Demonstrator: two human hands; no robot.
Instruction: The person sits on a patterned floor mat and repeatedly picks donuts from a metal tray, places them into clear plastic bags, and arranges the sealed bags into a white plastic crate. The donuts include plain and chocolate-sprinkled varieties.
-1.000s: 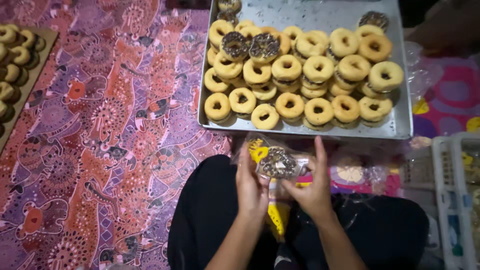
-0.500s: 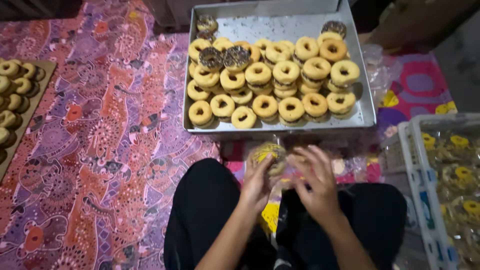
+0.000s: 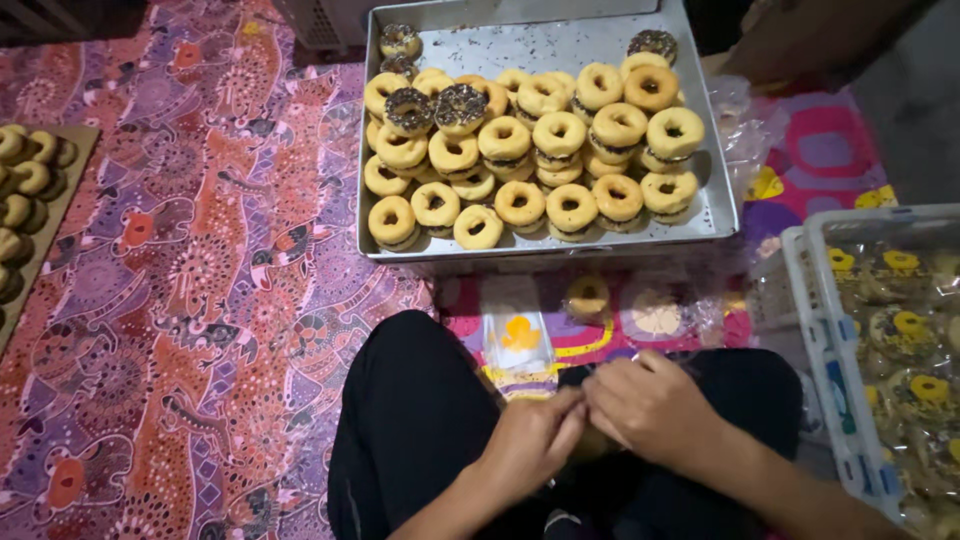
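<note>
A patterned floor mat carries a metal tray of doughnuts; a white crate; a wooden board.

Clear wrapper (pinched, mostly hidden)

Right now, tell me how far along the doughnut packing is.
Done: bagged doughnuts fill the white crate at right. In hand: the left hand and right hand meet over the lap, pinching something too hidden to identify. Left: the metal tray holds many unbagged doughnuts.
</note>
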